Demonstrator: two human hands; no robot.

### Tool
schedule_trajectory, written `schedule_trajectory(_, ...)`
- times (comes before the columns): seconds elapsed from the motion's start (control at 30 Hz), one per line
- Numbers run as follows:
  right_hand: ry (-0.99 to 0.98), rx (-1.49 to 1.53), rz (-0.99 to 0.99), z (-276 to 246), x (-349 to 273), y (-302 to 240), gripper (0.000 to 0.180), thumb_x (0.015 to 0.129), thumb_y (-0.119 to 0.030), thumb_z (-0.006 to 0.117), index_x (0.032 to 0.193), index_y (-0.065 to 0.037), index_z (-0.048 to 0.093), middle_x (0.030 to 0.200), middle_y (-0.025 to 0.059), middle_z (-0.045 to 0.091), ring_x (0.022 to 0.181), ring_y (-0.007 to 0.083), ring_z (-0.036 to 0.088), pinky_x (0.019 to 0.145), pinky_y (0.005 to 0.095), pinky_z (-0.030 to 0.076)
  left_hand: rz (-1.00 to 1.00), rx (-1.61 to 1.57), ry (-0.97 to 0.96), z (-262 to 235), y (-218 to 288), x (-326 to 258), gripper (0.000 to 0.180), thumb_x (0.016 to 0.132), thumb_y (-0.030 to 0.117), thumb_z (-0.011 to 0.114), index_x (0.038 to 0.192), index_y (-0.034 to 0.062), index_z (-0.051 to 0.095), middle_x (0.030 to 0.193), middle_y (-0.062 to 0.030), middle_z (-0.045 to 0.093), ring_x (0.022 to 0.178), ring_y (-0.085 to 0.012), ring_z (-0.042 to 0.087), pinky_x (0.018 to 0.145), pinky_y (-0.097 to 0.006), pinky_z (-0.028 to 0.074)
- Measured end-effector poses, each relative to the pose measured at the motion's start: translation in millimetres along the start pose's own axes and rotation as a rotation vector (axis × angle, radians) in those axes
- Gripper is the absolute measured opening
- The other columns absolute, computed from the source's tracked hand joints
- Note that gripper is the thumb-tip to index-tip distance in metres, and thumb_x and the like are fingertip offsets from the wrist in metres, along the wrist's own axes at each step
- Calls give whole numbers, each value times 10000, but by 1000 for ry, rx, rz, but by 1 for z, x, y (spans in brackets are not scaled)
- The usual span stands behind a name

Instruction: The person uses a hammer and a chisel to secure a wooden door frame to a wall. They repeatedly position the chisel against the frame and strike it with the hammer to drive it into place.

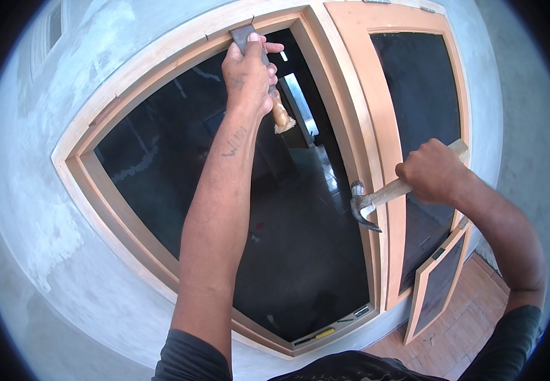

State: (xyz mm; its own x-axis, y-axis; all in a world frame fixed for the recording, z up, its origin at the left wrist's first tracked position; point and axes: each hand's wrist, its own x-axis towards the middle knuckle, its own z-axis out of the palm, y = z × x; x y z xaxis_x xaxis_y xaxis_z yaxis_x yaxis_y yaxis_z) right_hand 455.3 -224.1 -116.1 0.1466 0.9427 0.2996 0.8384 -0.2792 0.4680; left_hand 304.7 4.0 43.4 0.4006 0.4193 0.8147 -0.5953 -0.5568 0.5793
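Note:
My left hand (247, 79) is raised to the top of a light wooden window frame (160, 66). It grips a wood chisel (279, 113), whose wide flat blade rests at the frame's upper member, between marks cut or drawn in the wood. The wooden handle points down, its butt end frayed and pale. Off to the right, my right hand (433, 171) is closed around the wooden handle of a claw hammer (365, 206). The hammer's metal head points left, in front of the frame's right upright and well apart from the chisel.
A hinged wooden sash with dark glass (417, 95) stands right of the opening. Below it a smaller framed panel (419, 298) leans over brown floor tiles (468, 317). A yellow-handled tool (324, 333) and a small dark item (360, 312) lie on the sill. Grey plastered wall (27, 209) surrounds the frame.

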Motion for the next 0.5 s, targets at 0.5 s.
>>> schedule_trajectory(0.5, -16, -36, -22, 7, -5, 0, 125, 822, -151, 839, 937, -116, 805, 796, 81, 781, 750, 193, 777, 702, 327, 593, -24, 0, 16, -1, 0, -2, 176, 1099, 249, 528, 1117, 74, 531, 1042, -140, 688, 601, -88, 422, 516, -220, 352)
